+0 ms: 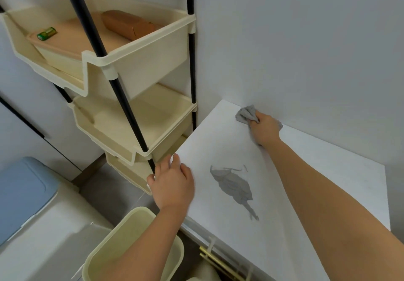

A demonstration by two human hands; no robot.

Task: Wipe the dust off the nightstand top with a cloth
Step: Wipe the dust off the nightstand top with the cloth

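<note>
The white nightstand top (pixel 317 171) fills the right half of the view, against a white wall. A crumpled grey cloth (pixel 246 114) lies at its far back edge, close to the wall. My right hand (pixel 265 128) is shut on the cloth and presses it onto the surface. My left hand (pixel 172 182) rests on the nightstand's left edge, fingers curled over it, holding no object. A dark grey patch (pixel 235 187) marks the middle of the top.
A cream tiered shelf rack (pixel 135 66) with black poles stands just left of the nightstand; its top tray holds a brown box (pixel 129 25) and a green battery (pixel 46 33). A cream bin (pixel 131 248) sits below my left arm. A blue-lidded container (pixel 24 193) is at far left.
</note>
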